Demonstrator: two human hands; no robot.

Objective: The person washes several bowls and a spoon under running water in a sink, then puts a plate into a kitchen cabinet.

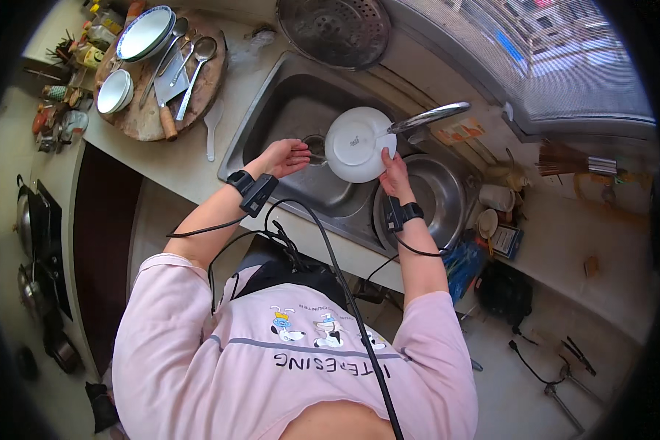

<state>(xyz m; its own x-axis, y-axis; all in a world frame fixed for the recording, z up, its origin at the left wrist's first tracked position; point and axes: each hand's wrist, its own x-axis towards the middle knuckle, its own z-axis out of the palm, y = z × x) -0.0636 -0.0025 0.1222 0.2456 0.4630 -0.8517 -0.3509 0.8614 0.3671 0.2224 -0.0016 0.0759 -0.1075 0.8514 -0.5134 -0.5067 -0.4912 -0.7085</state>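
Note:
My right hand (396, 176) grips the rim of a white plate (352, 148), its underside with a printed mark turned up to me. The plate is held over the steel sink basin (286, 115), right by the chrome faucet (429, 116). To the left of the plate is my left hand (287, 158), empty, its fingers extended and slightly apart. Past its fingertips the drain (314, 144) shows in the basin floor. Beneath my right wrist sits a round steel basin (434, 192). Each wrist wears a black strapped device with a cable.
A round wooden board (143, 124) at upper left carries bowls (115, 92), spoons (198, 66) and a cleaver (170, 82). A white plastic spoon (212, 135) lies beside it. Behind the sink leans a perforated metal disc (335, 33). A black cable (341, 275) hangs before my body.

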